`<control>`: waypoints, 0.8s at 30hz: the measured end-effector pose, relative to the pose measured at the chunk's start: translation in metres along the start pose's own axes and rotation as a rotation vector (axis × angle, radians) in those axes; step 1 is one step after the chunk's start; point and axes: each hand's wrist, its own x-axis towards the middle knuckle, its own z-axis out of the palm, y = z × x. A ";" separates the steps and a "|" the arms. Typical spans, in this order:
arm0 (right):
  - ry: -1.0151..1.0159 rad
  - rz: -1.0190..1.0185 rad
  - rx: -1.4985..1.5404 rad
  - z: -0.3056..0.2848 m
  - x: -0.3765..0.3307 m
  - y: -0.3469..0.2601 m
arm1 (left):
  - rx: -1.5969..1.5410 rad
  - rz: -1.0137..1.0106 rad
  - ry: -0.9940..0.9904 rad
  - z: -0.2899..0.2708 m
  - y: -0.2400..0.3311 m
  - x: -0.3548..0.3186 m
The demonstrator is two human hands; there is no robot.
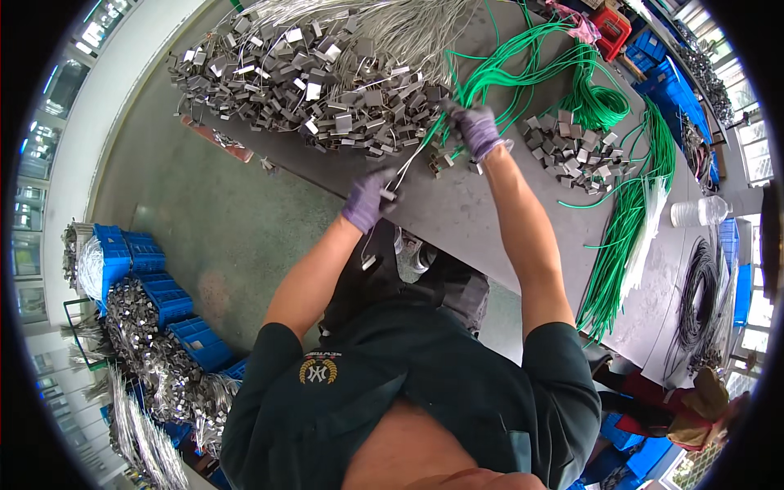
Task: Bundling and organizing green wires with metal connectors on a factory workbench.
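My left hand (367, 200), in a purple glove with dark fingertips, is closed on thin white wires (411, 162) at the table's near edge. A small metal block (368, 262) dangles on a wire below it. Up and to the right, my right hand (476, 131), gloved alike, has its fingers closed round green wires (441, 122); its exact grip is partly hidden. A long green wire bundle (523, 67) runs from beyond this hand toward the far right. To the left of my right hand lies a big heap of grey metal blocks (302, 77) with pale leads.
A smaller pile of metal blocks (576, 151) lies right on the grey table (563, 237). Green wires (612, 261) hang near its right part, by a clear bottle (701, 212) and a black coil (697, 294). Blue crates (200, 343) stand at left; another person (678, 404) is at lower right.
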 end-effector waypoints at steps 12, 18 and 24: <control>0.081 0.006 0.024 0.002 0.003 0.003 | -0.268 0.598 0.208 0.043 -0.002 0.058; -0.118 0.087 -0.001 0.016 -0.018 0.006 | 0.226 0.751 0.217 0.063 0.010 0.061; 0.031 -0.123 0.109 -0.014 0.005 -0.027 | 0.737 0.971 -0.149 0.046 0.024 0.064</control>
